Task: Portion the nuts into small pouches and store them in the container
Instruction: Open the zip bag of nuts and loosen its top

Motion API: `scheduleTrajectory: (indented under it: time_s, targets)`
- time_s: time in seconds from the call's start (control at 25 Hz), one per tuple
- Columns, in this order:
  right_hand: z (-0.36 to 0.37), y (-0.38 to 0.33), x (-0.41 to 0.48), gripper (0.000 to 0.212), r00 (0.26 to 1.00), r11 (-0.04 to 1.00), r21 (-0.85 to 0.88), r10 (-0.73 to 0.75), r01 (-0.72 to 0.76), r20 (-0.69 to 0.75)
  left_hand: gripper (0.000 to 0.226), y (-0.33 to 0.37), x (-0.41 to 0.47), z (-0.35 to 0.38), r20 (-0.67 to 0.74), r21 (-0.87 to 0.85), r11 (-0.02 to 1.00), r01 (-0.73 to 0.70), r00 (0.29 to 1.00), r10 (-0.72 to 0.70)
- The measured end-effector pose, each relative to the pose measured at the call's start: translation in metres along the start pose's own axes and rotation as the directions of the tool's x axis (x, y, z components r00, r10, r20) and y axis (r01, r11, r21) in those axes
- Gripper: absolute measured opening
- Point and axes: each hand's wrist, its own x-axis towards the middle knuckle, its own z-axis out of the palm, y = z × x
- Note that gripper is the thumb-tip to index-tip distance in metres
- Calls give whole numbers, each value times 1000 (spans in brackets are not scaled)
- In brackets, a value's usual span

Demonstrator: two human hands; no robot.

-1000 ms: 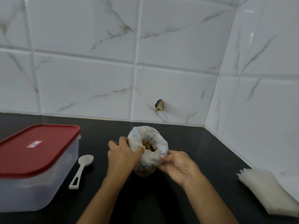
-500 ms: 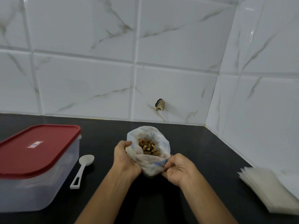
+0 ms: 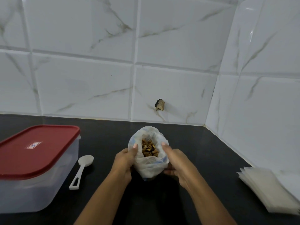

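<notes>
Head view: the bag (image 3: 151, 168) of nuts (image 3: 149, 148) stands upright on the dark desk (image 3: 203, 151), centred in front of the person. The left hand (image 3: 124, 161) grips the bag's left side and the right hand (image 3: 177, 159) grips its right side. Each thumb is hooked over the rolled rim, holding the mouth open. The nuts are visible inside, well below the rim.

The bag is thin white plastic film. Judged from its creases, it is soft and will not hold shape unaided; released, the mouth is likely to sag shut or the bag may tip. The nuts give it a weighted base, so a hold on the sides just under the rim appears adequate. Film of this kind may slip in the fingers.

The white spoon (image 3: 80, 172) lies on the desk to the left, between the bag and the container (image 3: 32, 192). It is rigid and light; take it by the handle. The container is clear plastic, and its red lid (image 3: 37, 148) is on. The pouches (image 3: 267, 190) lie in a flat stack at far right, well apart from the bag. They appear thin and light; separating a single one may need a fingertip pinch at a corner.
</notes>
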Motion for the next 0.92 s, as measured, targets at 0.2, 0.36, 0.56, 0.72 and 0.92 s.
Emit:
scheduleTrajectory:
  time_s: [0.2, 0.36, 0.56, 0.72, 0.92]
  targets:
    - [-11, -4, -3, 22, 993, 825, 555, 71, -111, 93, 41, 8, 0, -1, 62, -447, 875, 187, 982, -178]
    - [-20, -3, 3, 52, 974, 519, 825, 150, -221, 167, 42, 15, -12, 4, 95, -568, 792, 223, 974, -206]
    - [-16, 0, 0, 46, 985, 790, 592, 86, -160, 151, 42, 13, -19, 7, 210, -387, 884, 263, 958, -193]
    - [-15, 3, 8, 35, 989, 998, -18, 54, -57, -139, 42, 5, -11, 6, 177, -202, 955, 218, 967, -184]
    - [-21, 3, 18, 35, 840, 779, -467, -528, 420, -125, 25, 3, -1, -3, 261, -38, 958, 285, 928, -266]
